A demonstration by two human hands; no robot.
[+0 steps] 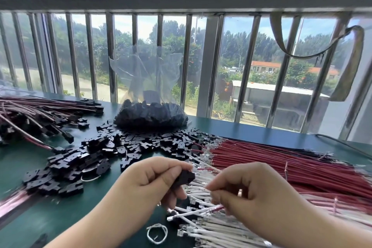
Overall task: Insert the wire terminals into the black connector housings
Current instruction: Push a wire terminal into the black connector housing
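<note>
Two hands at the desk's (60, 213) near edge: left hand (155, 179) pinches a black connector housing (186, 177); right hand (247, 189) pinches a white wire (193, 214).

A dark green table top (60, 213) fills the lower half of the view. At its far edge, toward twelve o'clock, stands a window with a row of upright metal bars (111, 56), and a broader grey frame post (209, 66) rises just right of centre. Through the glass show green trees (171, 40), a pale road (84, 86) at ten o'clock, and low buildings with orange roofs (265, 64) and a long white roof (281, 88) at two o'clock. A grey-brown fabric strap (354, 62) hangs looped from the bars at the upper right. A small loop of white string (157, 233) lies on the table at six o'clock. A thin dark cable (342, 143) runs along the table at three o'clock.
</note>
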